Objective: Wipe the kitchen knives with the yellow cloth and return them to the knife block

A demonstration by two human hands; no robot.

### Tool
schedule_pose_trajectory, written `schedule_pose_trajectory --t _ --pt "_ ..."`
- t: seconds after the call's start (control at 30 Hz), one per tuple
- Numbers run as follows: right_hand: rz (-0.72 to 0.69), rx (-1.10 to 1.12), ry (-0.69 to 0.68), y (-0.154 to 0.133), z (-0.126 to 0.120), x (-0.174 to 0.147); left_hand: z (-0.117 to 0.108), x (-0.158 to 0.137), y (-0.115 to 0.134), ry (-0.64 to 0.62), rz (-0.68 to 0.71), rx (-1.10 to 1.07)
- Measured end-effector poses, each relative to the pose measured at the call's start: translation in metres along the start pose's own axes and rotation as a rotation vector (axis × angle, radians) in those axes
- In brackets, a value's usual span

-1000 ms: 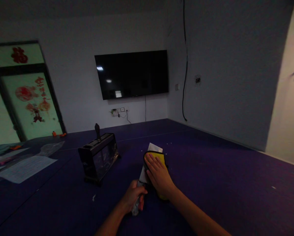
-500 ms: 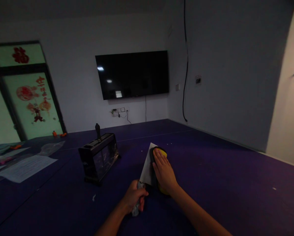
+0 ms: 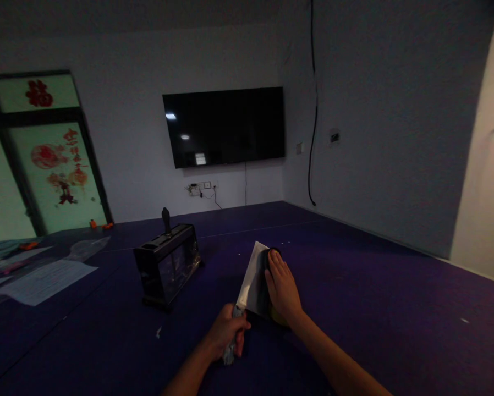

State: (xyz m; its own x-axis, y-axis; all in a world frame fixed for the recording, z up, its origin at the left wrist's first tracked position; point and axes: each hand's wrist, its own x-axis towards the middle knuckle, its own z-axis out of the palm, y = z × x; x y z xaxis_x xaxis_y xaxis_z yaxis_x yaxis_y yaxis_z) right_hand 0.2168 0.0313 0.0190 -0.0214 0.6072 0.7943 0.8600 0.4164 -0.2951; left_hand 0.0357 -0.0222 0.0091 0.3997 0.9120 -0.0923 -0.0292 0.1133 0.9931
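Observation:
My left hand [image 3: 229, 331] is closed around the grey, wrapped-looking handle [image 3: 229, 352] of a cleaver. Its broad pale blade [image 3: 252, 278] points up and away, tilted, above the purple surface. On the blade's right side my right hand [image 3: 283, 283] presses a black and yellow sponge-like pad [image 3: 276, 317], fingers together and laid along it. The hand covers much of the pad, so its exact kind is hard to tell. To the left of both hands stands a black knife block [image 3: 164, 264] with clear sides, one black handle [image 3: 165, 219] sticking up from its top.
The purple surface [image 3: 379, 308] reaches to the walls. Papers [image 3: 49, 280] and a clear plastic bag [image 3: 88, 248] lie at the left. Small orange things [image 3: 106, 225] are near the door. A television [image 3: 226, 126] hangs on the far wall, and a black cable [image 3: 313, 137] hangs right of it.
My right hand and the pad have slid a little to the right across the blade, baring more of it. My left hand keeps its grip on the cleaver handle.

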Motion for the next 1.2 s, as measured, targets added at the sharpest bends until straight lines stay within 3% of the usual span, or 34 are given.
schedule_pose_trajectory --t 0.4,0.8,1.03,1.2 --pt "-0.272 -0.045 -0.056 -0.018 -0.020 0.005 -0.003 0.001 -0.005 -0.041 -0.053 0.063" --pt "-0.127 -0.024 0.011 -0.007 -0.021 0.011 -0.001 -0.001 -0.003 -0.028 -0.055 0.121" --pt "-0.184 -0.028 -0.033 -0.013 -0.017 0.008 -0.003 -0.002 -0.003 -0.014 -0.050 0.072" --pt "-0.291 -0.018 -0.165 -0.022 -0.015 0.002 -0.004 -0.002 -0.002 0.034 -0.046 0.020"
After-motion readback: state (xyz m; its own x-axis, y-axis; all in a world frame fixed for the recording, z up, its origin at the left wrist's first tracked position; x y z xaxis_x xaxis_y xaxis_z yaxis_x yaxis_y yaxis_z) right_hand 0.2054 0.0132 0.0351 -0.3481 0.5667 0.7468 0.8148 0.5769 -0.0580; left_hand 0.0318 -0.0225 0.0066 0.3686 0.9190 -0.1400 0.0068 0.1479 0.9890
